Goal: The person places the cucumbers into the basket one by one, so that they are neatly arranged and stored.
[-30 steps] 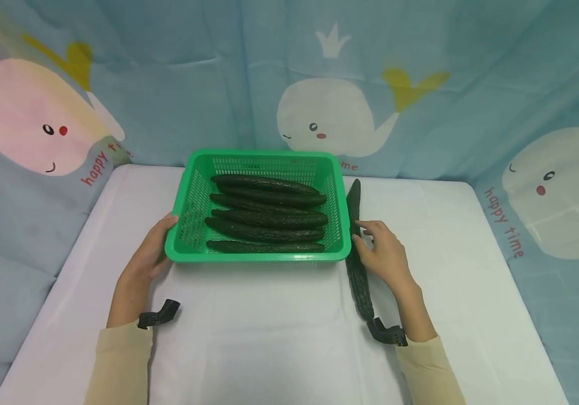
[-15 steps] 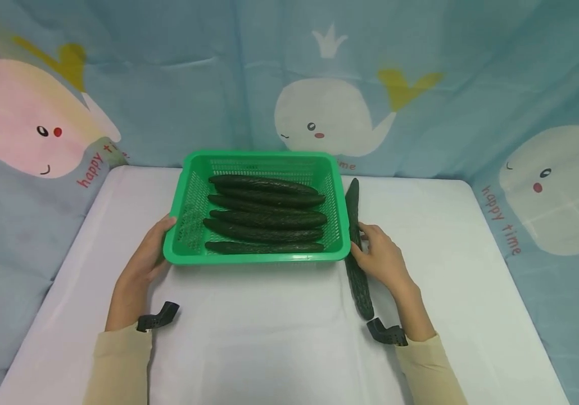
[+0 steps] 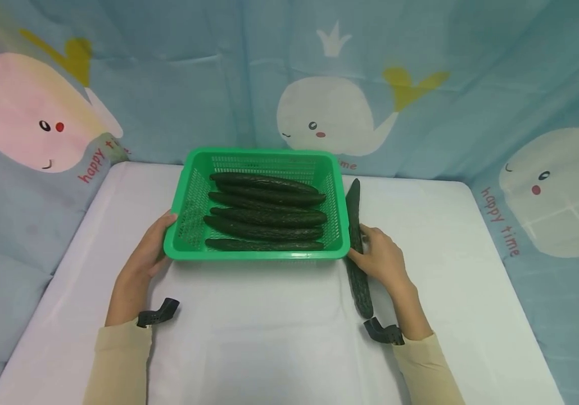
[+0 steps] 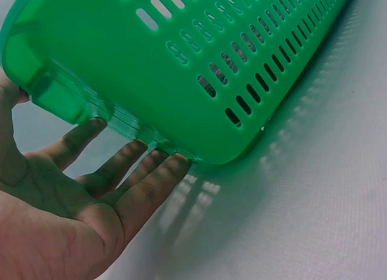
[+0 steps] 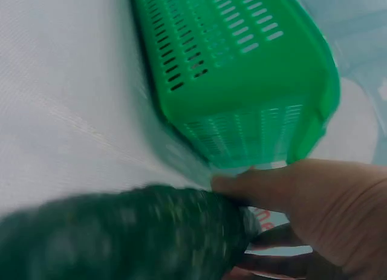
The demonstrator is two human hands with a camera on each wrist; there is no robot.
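Observation:
A green plastic basket [image 3: 259,255] stands on the table with several dark green cucumbers [image 3: 269,216] lying crosswise in it. My left hand [image 3: 140,256] is at its left side. In the left wrist view, the extended fingertips touch the basket wall [image 4: 133,74], while the thumb is near the rim. One more cucumber [image 3: 361,292] lies lengthwise on the cloth, close along the basket's right side. My right hand [image 3: 381,259] grips this cucumber near its middle, thumb on the near side and fingers on the far side. The right wrist view shows the cucumber [image 5: 121,237] large and blurred; some fingertips are hidden behind it.
White cloth [image 3: 269,326] covers the table. A light blue curtain [image 3: 193,84] printed with whales hangs right behind the basket and along both sides. Black wrist cameras, left [image 3: 158,314] and right [image 3: 383,332], sit on both wrists.
My right thumb and fingers have come in around the loose cucumber, and that hand has shifted slightly toward me. My left hand keeps its place at the basket. The cucumber stays where it was.

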